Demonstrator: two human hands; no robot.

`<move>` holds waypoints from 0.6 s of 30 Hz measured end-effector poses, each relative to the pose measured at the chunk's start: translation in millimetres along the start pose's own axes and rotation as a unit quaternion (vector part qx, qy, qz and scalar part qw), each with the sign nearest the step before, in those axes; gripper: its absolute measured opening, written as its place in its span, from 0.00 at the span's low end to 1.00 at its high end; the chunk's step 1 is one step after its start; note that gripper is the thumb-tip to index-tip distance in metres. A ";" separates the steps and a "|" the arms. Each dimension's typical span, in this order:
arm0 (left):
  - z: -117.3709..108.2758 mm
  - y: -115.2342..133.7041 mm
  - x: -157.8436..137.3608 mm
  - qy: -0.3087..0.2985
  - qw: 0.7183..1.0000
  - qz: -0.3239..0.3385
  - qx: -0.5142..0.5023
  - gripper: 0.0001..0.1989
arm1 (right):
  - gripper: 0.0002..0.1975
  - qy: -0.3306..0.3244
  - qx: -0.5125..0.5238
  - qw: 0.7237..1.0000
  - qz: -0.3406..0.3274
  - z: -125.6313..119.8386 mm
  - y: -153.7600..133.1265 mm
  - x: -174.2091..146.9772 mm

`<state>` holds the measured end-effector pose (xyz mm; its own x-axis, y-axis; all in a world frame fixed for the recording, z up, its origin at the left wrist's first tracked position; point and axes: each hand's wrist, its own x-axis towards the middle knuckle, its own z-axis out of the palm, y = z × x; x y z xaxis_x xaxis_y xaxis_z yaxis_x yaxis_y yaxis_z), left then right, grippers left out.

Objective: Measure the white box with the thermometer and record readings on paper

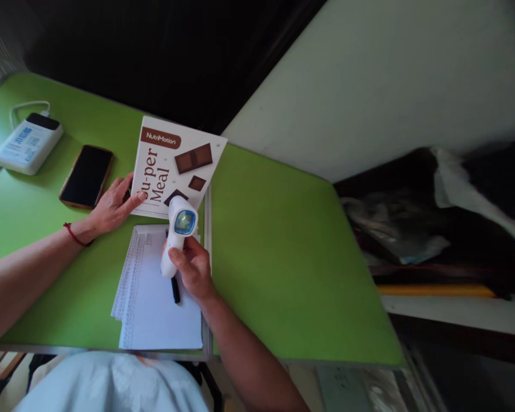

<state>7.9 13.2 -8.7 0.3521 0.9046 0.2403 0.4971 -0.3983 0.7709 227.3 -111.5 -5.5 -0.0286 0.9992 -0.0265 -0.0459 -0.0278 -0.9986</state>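
My right hand [193,266] is wrapped around the handle of a white infrared thermometer [178,232], its blue-rimmed screen facing me. The thermometer's head overlaps the lower edge of a white NutriMotion box [163,166] with brown chocolate pictures. At the box's left edge, my left hand [115,203] grips it, thumb on the front and the other fingers partly hidden. Under the right hand lies a stack of paper sheets [163,320] with handwriting on some edges. A black pen [175,290] rests on the top sheet, its upper end hidden by the hand.
A dark-screened phone [87,176] lies left of the box. Farther left sits a white power bank [29,143] with a cable. The green folding table [283,257] has a seam right of the papers. Beyond it are a wall and a cluttered shelf [412,229].
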 end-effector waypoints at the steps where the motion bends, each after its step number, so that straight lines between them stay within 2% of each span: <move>1: -0.3 0.2 0.0 -0.003 1.000 0.000 0.001 0.39 | 0.23 0.001 0.003 1.000 -0.002 0.1 0.1 0.0; 18: 0.2 -1.8 0.5 0.009 1.000 0.025 0.003 0.39 | 0.22 0.005 0.024 1.000 -0.005 -0.6 2.1 -0.4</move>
<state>7.3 14.3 -10.1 0.3615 0.8865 0.2889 0.4840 -0.4432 0.7546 227.9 -112.0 -7.6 -0.0171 0.9997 -0.0174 -0.0943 -0.0189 -0.9954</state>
